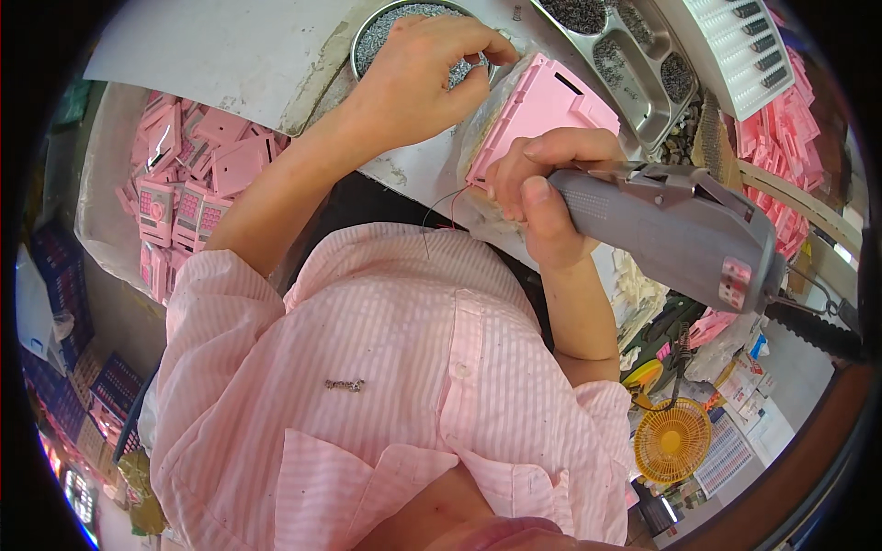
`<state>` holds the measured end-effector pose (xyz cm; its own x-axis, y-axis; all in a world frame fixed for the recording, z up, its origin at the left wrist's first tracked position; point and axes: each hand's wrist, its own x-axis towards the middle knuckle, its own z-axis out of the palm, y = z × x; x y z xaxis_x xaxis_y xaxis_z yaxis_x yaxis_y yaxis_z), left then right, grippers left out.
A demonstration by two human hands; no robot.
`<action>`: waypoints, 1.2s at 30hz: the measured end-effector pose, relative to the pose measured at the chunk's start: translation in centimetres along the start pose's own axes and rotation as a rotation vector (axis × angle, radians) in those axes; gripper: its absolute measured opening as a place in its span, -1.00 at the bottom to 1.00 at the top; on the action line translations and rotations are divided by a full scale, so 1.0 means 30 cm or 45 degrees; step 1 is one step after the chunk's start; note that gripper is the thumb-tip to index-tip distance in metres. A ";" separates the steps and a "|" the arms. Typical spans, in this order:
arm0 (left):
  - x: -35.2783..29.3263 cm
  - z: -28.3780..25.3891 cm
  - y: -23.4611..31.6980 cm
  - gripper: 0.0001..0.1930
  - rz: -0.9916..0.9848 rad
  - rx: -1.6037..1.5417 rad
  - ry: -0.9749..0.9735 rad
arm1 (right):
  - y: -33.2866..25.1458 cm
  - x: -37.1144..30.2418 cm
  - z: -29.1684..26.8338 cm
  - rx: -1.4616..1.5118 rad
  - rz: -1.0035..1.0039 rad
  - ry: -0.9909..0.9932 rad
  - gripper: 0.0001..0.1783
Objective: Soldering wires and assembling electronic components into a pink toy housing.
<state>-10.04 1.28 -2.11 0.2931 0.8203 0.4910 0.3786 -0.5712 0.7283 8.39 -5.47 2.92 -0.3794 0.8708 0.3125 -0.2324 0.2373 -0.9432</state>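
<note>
Over the tabletop (230, 55), the pink panel (551, 106) lies between left hand (418, 78) and right hand (547, 216), long edge slanting away rightward. The right hand, nearer, overlaps the panel's near end, gripping the grey driver (661, 225); the left hand curls above the dish (356, 50), any held item indiscernible.

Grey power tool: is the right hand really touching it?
Touching. The head view shows the right hand's fingers and thumb curled around the grey power tool's near end.
</note>
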 end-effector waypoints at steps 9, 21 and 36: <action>0.003 -0.004 0.022 -0.79 -0.008 -0.018 0.020 | 0.015 -0.018 0.008 -0.039 -0.025 -0.015 -0.76; 0.224 0.265 0.036 -0.70 0.475 0.519 -0.325 | -0.090 0.038 -0.021 0.102 -0.186 0.142 -0.67; -0.179 -0.804 0.149 -0.63 -0.309 0.781 -0.477 | -0.347 -0.090 -0.342 0.061 -0.118 0.622 -0.43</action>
<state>-31.09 -5.00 10.03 0.3766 0.9233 0.0757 0.8590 -0.3786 0.3447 21.02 -5.85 10.73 0.1061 0.9495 0.2952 -0.2903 0.3135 -0.9041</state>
